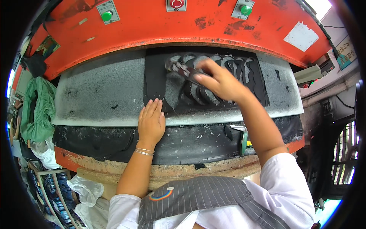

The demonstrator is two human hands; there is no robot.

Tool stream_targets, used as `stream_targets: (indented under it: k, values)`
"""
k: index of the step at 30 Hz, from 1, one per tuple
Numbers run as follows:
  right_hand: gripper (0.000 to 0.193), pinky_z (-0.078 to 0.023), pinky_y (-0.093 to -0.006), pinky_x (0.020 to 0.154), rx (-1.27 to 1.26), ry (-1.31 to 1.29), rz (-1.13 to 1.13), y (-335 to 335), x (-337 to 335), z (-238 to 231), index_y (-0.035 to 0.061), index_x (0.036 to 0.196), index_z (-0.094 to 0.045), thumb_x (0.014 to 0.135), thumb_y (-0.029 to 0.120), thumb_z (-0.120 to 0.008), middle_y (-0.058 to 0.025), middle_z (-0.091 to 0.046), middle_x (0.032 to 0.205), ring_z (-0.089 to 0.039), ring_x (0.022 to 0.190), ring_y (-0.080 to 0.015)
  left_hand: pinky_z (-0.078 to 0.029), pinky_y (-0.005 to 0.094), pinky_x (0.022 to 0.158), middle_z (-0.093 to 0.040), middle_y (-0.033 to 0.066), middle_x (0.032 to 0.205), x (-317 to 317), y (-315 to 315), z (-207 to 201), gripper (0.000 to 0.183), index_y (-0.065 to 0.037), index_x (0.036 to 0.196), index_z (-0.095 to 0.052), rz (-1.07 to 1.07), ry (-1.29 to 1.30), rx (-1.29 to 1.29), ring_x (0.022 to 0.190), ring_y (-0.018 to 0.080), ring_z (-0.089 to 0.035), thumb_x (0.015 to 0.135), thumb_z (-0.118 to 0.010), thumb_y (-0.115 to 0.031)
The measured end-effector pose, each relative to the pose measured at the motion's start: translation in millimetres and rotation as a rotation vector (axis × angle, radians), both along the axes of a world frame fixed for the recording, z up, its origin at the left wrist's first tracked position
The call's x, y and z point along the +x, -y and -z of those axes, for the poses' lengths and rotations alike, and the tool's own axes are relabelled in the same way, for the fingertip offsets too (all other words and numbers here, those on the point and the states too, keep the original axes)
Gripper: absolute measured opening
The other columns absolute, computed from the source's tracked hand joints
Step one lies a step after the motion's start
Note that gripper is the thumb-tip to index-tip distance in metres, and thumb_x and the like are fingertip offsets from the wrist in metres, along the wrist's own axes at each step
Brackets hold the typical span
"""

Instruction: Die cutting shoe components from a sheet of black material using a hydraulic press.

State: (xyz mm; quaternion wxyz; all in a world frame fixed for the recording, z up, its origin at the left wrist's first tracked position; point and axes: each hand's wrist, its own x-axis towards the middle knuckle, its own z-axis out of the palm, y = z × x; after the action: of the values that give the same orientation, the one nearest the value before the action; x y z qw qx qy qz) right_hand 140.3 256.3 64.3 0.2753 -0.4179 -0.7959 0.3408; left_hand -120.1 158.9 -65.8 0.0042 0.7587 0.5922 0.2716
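Right hand (225, 82), upper centre of the frame: thumb and fingers were pinched round a dark, curved piece (183, 70), which jutted out to the left of my grip. Piece blurred; I could not tell its exact kind. It was above the black sheet (154, 78), whose curved cut-outs spread beneath and to the right of that hand; contact between piece and sheet unclear.

Left hand (150, 124), centre of the frame: palm down, fingers extended close together, nothing pinched. My fingertips lay on the sheet's lower left corner.

Surface: a speckled grey board (99, 87) ran across the frame under the sheet, dotted with dark scraps. A black mat (183, 143) lay along its near edge, flecked with pale bits, with a green-handled tool (244, 142) at right of centre.

Room: an orange-red machine front (137, 24) filled the top, bearing two green buttons (106, 16) and a red knob (177, 3). Green cloth (40, 108) hung at left; clear plastic bags (85, 189) sat lower left; a barred window (344, 152) showed at right.
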Motion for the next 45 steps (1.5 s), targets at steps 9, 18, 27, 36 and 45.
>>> stream_targets:
  k: [9,18,27,36,45]
  values:
    - [0.053,-0.043,-0.0297,0.094,-0.020,-0.700,0.309,151.4,74.0,51.4,-0.0013,0.133,-0.045,0.092,0.026,-0.063,-0.0084,-0.058,0.117,-0.055,0.104,-0.0143,-0.024,0.0453,0.115,-0.048,0.0174,0.144,29.3,0.2,-66.5,0.051,0.002,0.130,-0.057,0.207,0.184,-0.125,0.139,0.0307,-0.039,0.089,-0.063,-0.027]
    - [0.080,-0.051,-0.0398,0.081,0.061,-0.114,0.126,246.0,16.3,41.8,0.0015,0.143,-0.040,0.075,0.019,-0.078,-0.0222,-0.057,0.109,-0.062,0.092,-0.0374,-0.050,0.0258,0.075,-0.057,-0.0010,0.100,133.9,97.5,-94.5,0.032,-0.007,0.122,-0.050,0.348,1.790,-0.711,0.084,0.0085,-0.057,0.100,-0.056,-0.030]
    - [0.046,-0.051,-0.0407,0.080,-0.188,-0.215,-0.120,261.4,-1.2,50.3,-0.0012,0.103,-0.064,0.071,0.026,-0.082,-0.0176,-0.062,0.097,-0.064,0.090,-0.0313,-0.050,0.0286,0.074,-0.064,0.0058,0.088,72.2,122.6,-92.7,0.064,-0.001,0.116,-0.057,0.410,0.994,-0.527,0.083,0.0094,-0.060,0.079,-0.078,-0.049]
    - [0.037,-0.044,-0.0377,0.071,-0.227,-0.339,0.000,220.8,-31.7,19.2,0.0019,0.092,-0.061,0.072,0.025,-0.081,-0.0106,-0.058,0.082,-0.056,0.080,-0.0225,-0.052,0.0392,0.079,-0.070,0.0178,0.090,-177.0,92.8,-97.7,0.050,-0.001,0.104,-0.069,-0.233,0.073,-0.145,0.086,0.0387,-0.066,0.081,-0.071,-0.046]
    - [0.052,-0.051,-0.0482,0.087,-0.158,0.620,0.321,48.2,-183.6,28.2,0.0000,0.114,-0.060,0.083,0.042,-0.059,-0.0243,-0.064,0.109,-0.064,0.101,-0.0404,-0.034,0.0477,0.103,-0.065,0.0156,0.115,-145.1,23.0,-81.4,0.050,-0.002,0.127,-0.053,0.071,0.191,-0.100,0.110,0.0331,-0.058,0.085,-0.067,-0.026]
